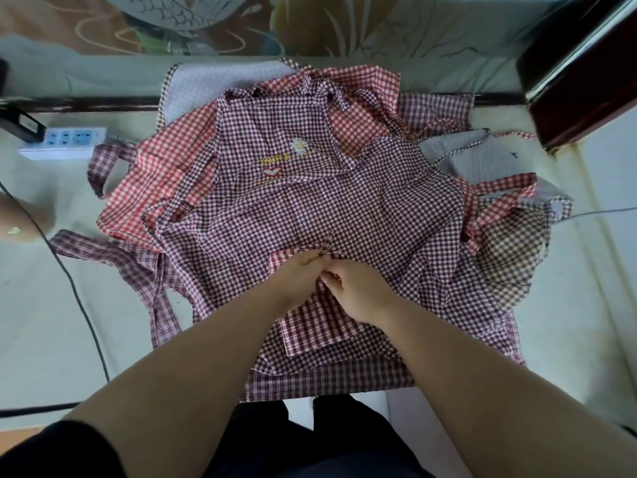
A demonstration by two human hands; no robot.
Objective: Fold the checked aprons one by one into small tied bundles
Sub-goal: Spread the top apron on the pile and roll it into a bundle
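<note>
Top apron [310, 201]: maroon-white small check, spread wrinkled at frame centre on pale table [41, 322], over pile of other aprons [165, 174] with red-white and grey checks showing at edges. Daisy and yellow lettering on bib, upper centre. Straps trail lower left. Left hand [300, 274] and right hand [358, 291] touch at lower centre, fingers curled, both pinching bunched ridge of top apron. Power strip [62, 141] upper left. Black cable [81, 301] down left side.
</note>
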